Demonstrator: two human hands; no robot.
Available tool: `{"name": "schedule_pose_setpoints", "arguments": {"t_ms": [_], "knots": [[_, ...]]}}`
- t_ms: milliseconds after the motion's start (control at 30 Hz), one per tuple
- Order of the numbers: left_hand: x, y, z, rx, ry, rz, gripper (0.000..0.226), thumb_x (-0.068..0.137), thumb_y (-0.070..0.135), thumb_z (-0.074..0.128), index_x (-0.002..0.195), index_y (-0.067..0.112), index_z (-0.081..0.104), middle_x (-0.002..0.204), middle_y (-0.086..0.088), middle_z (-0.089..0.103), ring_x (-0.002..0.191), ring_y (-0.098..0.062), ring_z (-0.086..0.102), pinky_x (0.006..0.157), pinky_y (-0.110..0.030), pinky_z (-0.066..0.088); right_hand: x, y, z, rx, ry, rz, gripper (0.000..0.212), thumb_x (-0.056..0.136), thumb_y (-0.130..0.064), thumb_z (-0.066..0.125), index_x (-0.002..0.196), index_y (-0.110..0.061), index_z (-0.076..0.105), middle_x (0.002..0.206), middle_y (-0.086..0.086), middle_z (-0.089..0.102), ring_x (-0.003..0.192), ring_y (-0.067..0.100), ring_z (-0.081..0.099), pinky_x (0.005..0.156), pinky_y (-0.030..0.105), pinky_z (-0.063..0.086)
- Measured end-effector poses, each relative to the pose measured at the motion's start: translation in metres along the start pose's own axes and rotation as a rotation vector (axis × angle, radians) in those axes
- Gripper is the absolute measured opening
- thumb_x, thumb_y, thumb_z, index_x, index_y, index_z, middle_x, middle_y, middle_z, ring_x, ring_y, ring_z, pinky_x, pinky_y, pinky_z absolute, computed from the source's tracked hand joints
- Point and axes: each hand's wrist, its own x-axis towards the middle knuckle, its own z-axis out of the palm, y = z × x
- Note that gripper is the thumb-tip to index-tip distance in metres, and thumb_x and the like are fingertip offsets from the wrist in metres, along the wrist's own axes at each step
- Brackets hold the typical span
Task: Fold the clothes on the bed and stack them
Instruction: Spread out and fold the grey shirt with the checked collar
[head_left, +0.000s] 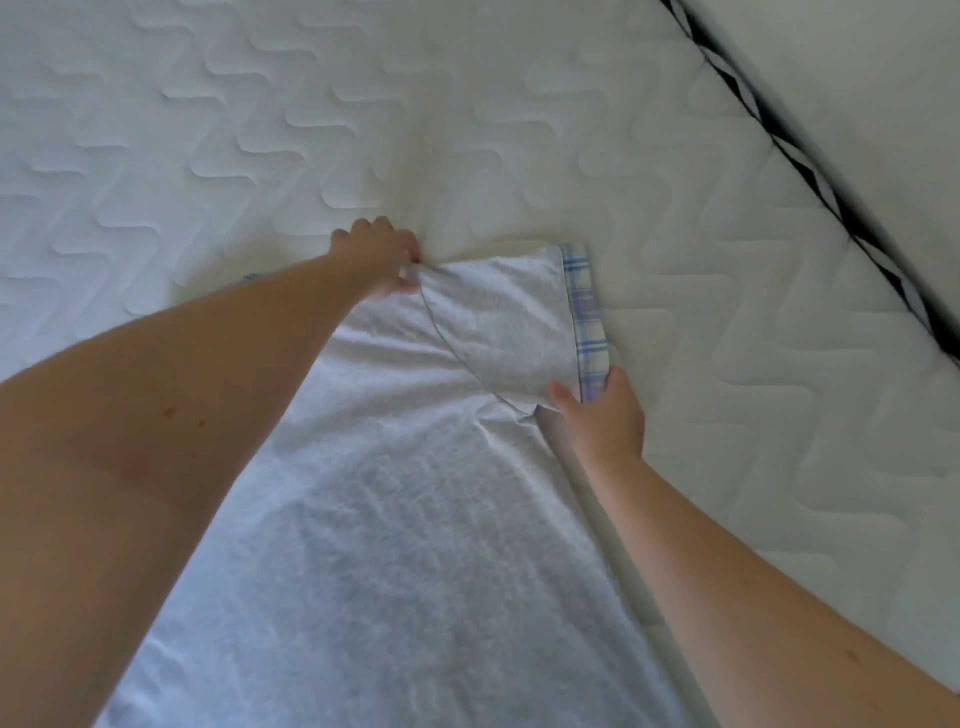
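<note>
A pale grey T-shirt (395, 519) lies flat on the white quilted mattress (260, 130), running from the bottom of the view up to the middle. Its short sleeve (509, 322) has a blue plaid cuff (587, 317) and lies spread toward the upper right. My left hand (382, 254) pinches the shirt's fabric at the shoulder, near the top of the sleeve. My right hand (605, 415) grips the lower corner of the sleeve at the plaid cuff. My left forearm crosses over the shirt's left part and hides it.
Bare mattress stretches to the left, above and right of the shirt. The mattress edge with black piping (810, 171) runs diagonally across the upper right. Beyond it lies a pale surface (857, 62).
</note>
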Motion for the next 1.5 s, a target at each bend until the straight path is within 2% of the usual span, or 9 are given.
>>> {"name": "schedule_pose_setpoints", "arguments": {"t_ms": [100,267,400,500,633,900,1167,1367,1500], "knots": [[0.002,-0.008,0.005,-0.089,0.033,-0.09,0.037,0.087,0.017,0.066,0.121,0.023,0.053,0.115,-0.006,0.057,0.108,-0.029,0.052,0.096,-0.046,0.033,0.005,-0.001,0.003,0.016,-0.004,0.036,0.028,0.082,-0.032,0.072,0.086,-0.013,0.052,0.073,-0.005,0.052,0.07,0.022,0.054,0.058,0.03,0.034],[0.006,-0.011,0.011,-0.136,0.051,-0.159,0.009,0.09,0.023,0.063,0.097,0.018,0.067,0.094,-0.001,0.062,0.094,-0.025,0.054,0.091,-0.044,0.033,0.012,0.003,0.004,0.146,-0.001,0.106,0.02,0.079,-0.024,0.075,0.083,-0.011,0.06,0.079,0.002,0.063,0.07,0.022,0.06,0.057,0.029,0.041],[0.008,-0.015,0.012,-0.171,0.106,-0.113,0.018,0.095,0.025,0.056,0.112,0.022,0.063,0.115,-0.004,0.059,0.109,-0.027,0.053,0.093,-0.042,0.037,0.018,0.002,0.004,0.26,-0.061,0.18,0.021,0.074,-0.017,0.08,0.083,-0.02,0.061,0.082,0.0,0.067,0.075,0.021,0.065,0.064,0.029,0.048],[0.009,-0.018,0.011,-0.338,-0.026,-0.006,0.04,0.094,0.034,0.061,0.13,0.017,0.057,0.133,-0.005,0.055,0.121,-0.028,0.051,0.1,-0.039,0.041,0.022,0.0,0.005,0.228,-0.08,0.18,0.027,0.072,-0.014,0.083,0.09,-0.015,0.063,0.086,0.004,0.067,0.078,0.023,0.065,0.072,0.036,0.054],[0.013,-0.015,-0.002,-0.283,-0.111,0.069,0.043,0.096,0.043,0.056,0.124,0.011,0.063,0.125,-0.006,0.062,0.116,-0.026,0.055,0.096,-0.035,0.042,0.021,0.002,0.005,0.229,-0.103,0.154,0.036,0.073,-0.01,0.083,0.104,-0.008,0.066,0.094,0.007,0.069,0.082,0.022,0.065,0.078,0.036,0.054],[0.019,0.009,0.01,-0.179,0.238,-0.052,0.014,0.095,0.03,0.058,0.101,0.019,0.064,0.103,-0.003,0.061,0.103,-0.026,0.056,0.09,-0.038,0.035,0.026,0.007,0.004,0.213,-0.116,0.093,0.033,0.076,-0.011,0.081,0.1,-0.019,0.06,0.086,-0.005,0.063,0.074,0.01,0.059,0.059,0.019,0.042],[-0.02,0.028,0.032,-0.338,0.578,0.078,0.021,0.094,0.024,0.059,0.113,0.014,0.054,0.109,-0.008,0.056,0.098,-0.026,0.053,0.085,-0.035,0.039,0.03,0.009,0.014,0.059,-0.045,0.082,0.043,0.078,-0.025,0.079,0.115,-0.015,0.061,0.1,0.001,0.064,0.092,0.023,0.062,0.075,0.027,0.046],[-0.081,0.035,0.07,-0.326,0.302,0.208,0.021,0.096,0.027,0.053,0.116,0.021,0.057,0.118,-0.003,0.058,0.108,-0.024,0.056,0.091,-0.039,0.044,0.022,0.0,0.007,-0.045,-0.139,-0.012,0.029,0.087,-0.036,0.068,0.108,-0.019,0.057,0.102,0.002,0.065,0.097,0.027,0.062,0.088,0.039,0.051],[-0.104,0.022,0.109,-0.228,0.188,0.086,0.058,0.097,0.045,0.047,0.15,0.034,0.025,0.16,-0.007,0.014,0.146,-0.031,0.016,0.112,-0.055,0.024,0.003,-0.005,0.004,0.003,-0.201,-0.171,0.052,0.075,-0.039,0.082,0.118,-0.022,0.059,0.098,-0.013,0.057,0.088,0.008,0.054,0.077,0.023,0.041]]}}
